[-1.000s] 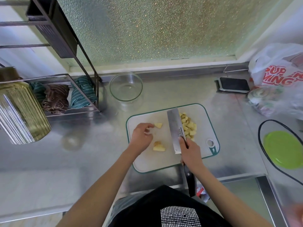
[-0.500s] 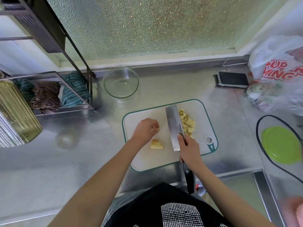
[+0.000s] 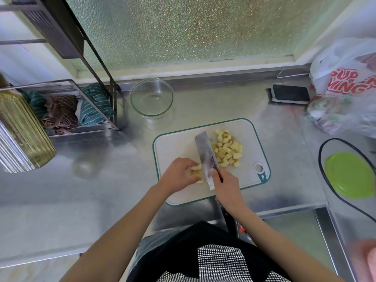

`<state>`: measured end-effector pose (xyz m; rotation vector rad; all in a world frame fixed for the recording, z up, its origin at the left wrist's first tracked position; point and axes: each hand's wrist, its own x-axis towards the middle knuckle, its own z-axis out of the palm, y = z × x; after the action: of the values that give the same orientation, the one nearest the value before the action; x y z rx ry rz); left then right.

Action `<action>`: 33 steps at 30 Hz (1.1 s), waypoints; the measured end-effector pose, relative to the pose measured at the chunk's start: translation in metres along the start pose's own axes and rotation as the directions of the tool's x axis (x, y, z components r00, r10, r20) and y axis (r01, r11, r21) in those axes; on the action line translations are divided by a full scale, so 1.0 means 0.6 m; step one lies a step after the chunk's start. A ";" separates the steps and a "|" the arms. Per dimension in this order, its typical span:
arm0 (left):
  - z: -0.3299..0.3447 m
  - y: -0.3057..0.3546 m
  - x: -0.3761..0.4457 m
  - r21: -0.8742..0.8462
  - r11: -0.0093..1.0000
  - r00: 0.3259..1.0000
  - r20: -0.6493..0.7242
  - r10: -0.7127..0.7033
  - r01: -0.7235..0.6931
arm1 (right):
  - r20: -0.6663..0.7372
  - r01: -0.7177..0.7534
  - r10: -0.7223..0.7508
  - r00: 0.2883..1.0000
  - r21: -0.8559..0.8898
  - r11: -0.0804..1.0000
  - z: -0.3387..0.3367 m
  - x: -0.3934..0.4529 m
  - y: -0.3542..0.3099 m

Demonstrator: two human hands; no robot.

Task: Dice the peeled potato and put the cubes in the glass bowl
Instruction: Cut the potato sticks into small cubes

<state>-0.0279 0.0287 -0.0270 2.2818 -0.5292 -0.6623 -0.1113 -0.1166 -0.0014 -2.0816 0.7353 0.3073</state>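
Left hand (image 3: 179,176) has pulled back to the potato pieces (image 3: 196,173) beside the knife (image 3: 206,157).
Curled fingers hold them on the cutting board (image 3: 175,147); right hand (image 3: 225,187) grips the knife, blade pointing away; cubes (image 3: 226,148) lie right of it; the glass bowl (image 3: 151,97) looks nearly empty.

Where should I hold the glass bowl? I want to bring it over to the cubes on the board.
Grip the glass bowl by its rim, coming down from above. It stands upright with its mouth open and nearly empty, apart from the cutting board; fingers can hook the near rim, away from the rack on its left.
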 end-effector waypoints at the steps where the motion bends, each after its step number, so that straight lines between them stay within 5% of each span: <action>1: 0.003 -0.006 -0.003 0.042 0.998 0.999 0.023 0.048 -0.049 | -0.009 0.003 -0.003 1.000 -0.010 1.000 0.004 -0.002 0.000; 6: 0.028 -0.032 -0.015 0.138 0.980 0.986 -0.067 0.151 -0.141 | -0.080 0.062 -0.064 0.995 -0.026 0.998 0.017 -0.011 -0.008; 13: 0.046 -0.007 -0.011 -0.082 0.996 0.961 -0.268 -0.067 0.046 | -0.131 0.053 -0.058 0.990 -0.046 0.998 0.021 -0.005 -0.010; 33: 0.055 -0.014 -0.012 -0.005 1.000 0.960 -0.281 -0.013 0.012 | -0.104 0.132 -0.157 0.982 -0.213 0.968 0.038 -0.003 -0.003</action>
<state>-0.0515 0.0214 -0.0513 2.3264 -0.3764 -0.3336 -0.1104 -0.0969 -0.0128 -2.3531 0.6400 0.1834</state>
